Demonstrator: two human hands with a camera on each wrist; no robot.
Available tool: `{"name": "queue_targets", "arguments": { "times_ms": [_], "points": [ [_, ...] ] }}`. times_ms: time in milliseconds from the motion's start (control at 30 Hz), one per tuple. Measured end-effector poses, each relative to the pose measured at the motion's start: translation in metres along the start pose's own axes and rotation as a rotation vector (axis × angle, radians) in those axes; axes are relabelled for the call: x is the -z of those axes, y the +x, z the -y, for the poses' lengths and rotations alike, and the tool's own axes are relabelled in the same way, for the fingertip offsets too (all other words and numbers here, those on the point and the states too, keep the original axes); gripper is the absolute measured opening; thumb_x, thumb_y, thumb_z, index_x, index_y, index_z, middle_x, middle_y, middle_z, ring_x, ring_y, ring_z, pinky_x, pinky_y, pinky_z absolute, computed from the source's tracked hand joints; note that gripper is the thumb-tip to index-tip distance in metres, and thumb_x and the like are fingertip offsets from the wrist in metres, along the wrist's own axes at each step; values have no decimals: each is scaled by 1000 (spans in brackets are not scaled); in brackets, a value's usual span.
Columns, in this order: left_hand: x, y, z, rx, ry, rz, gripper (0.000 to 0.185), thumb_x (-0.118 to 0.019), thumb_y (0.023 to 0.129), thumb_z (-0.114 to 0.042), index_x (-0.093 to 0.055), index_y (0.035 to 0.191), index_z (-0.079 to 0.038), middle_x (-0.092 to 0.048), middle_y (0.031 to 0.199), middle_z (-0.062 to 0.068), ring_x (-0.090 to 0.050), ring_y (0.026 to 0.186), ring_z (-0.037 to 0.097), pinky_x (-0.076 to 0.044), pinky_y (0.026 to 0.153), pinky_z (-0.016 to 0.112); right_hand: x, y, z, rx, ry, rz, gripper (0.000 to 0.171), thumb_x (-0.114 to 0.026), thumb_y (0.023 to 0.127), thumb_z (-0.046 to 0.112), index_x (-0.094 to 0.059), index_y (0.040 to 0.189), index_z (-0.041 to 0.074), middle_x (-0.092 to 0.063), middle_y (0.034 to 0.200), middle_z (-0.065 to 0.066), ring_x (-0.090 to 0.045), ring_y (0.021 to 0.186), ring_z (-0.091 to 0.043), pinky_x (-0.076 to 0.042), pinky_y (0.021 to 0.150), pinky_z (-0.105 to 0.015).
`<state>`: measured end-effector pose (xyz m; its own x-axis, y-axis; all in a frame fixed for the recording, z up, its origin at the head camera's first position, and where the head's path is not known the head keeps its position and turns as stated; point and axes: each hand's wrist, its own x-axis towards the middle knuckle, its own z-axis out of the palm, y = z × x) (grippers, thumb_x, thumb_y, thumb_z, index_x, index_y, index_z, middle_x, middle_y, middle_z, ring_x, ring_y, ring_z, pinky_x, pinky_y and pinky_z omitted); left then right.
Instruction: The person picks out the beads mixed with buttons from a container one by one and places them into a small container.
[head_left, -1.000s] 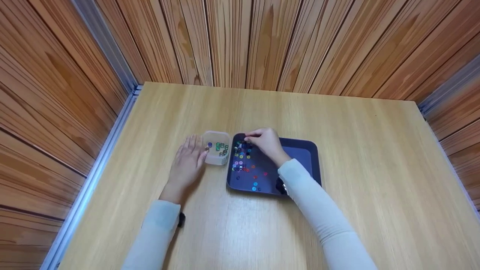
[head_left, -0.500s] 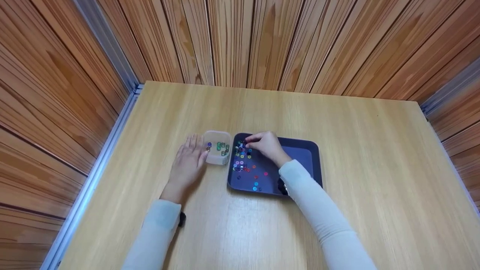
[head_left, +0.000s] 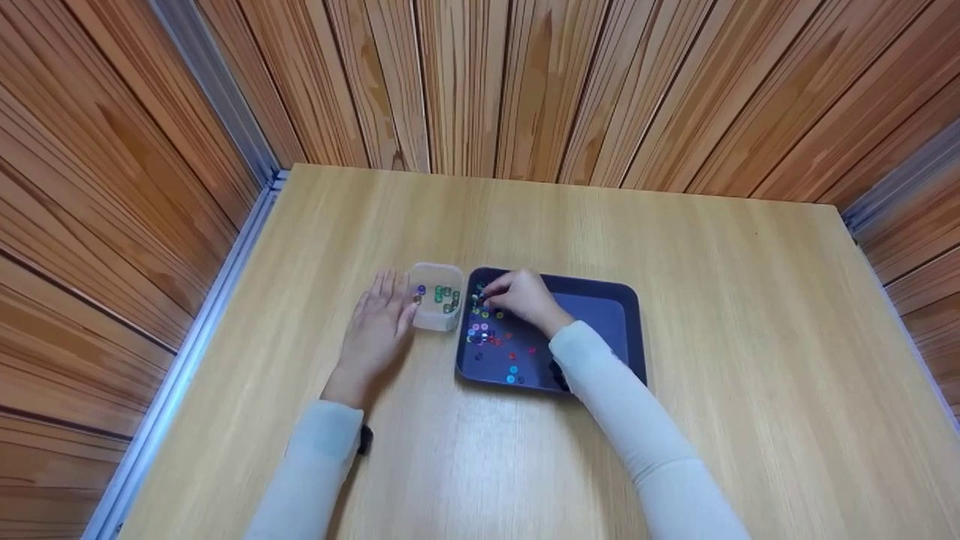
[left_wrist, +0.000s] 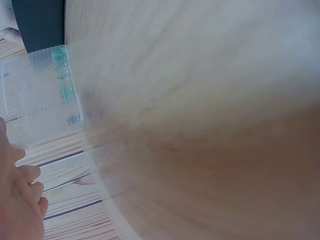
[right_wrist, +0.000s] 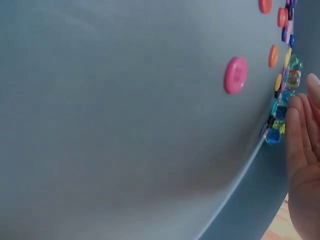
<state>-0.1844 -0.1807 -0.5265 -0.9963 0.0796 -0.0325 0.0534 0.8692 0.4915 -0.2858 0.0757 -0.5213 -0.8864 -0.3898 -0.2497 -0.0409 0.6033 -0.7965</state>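
Note:
My right hand (head_left: 525, 300) reaches into the left part of a dark tray (head_left: 600, 322), thumb and fingers stretched toward clear glass marbles (right_wrist: 273, 136) heaped among small buttons. In the right wrist view, a gap shows between thumb and fingertips, the fingers (right_wrist: 295, 135) right at the marbles. A pink button (right_wrist: 236, 75) lies apart from that heap. Left of the tray stands a clear plastic container (head_left: 433, 322) with green, purple and brownish marbles (head_left: 439, 294) inside. My left hand (head_left: 375, 326) lies flat with straight fingers, its thumb at the container's left side.
More buttons (head_left: 512, 370), red, blue and pink, are scattered across the tray's left half and front. The wooden table (head_left: 712, 337) extends around both vessels. Wood-panelled walls (head_left: 525, 90) and a metal rail (head_left: 187, 337) border it.
My right hand has moved from the tray's back left corner a little toward me, with the thumb and fingers spreading. My left hand and the container stay in place.

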Motion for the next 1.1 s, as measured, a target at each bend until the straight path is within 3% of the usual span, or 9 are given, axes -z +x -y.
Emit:
{"name": "queue_targets", "arguments": {
  "times_ms": [400,567,833,1100],
  "points": [
    [0,0,0,8,-9,15,64,-28,107,-46,-14,160,-15,-8,169,11,0,157,29,-5,127,50,-8,2,1,28,-28,25,19,-73,88,7,-78,106,8,-77,104,-9,-68,73,-8,-55,64,-19],
    [1,1,-1,-18,19,-6,64,-30,108,-43,-15,160,-9,-11,168,15,-4,156,32,-8,127,51,-10,3,3,59,-64,24,18,-71,88,4,-78,105,6,-78,99,-11,-62,62,-6,-52,56,-17],
    [1,1,-3,-3,22,0,64,-30,107,-43,-13,160,-11,-9,168,13,-4,157,31,-8,128,50,-11,2,6,101,-145,46,19,-68,91,3,-77,107,4,-77,98,-12,-61,61,-7,-52,56,-19],
    [1,1,-2,7,21,12,64,-28,107,-45,-11,160,-13,-5,168,11,-1,157,30,-6,128,49,-4,1,5,24,7,-3,16,-72,90,9,-79,104,8,-78,102,-9,-68,77,-8,-53,63,-17]
  ]
}}
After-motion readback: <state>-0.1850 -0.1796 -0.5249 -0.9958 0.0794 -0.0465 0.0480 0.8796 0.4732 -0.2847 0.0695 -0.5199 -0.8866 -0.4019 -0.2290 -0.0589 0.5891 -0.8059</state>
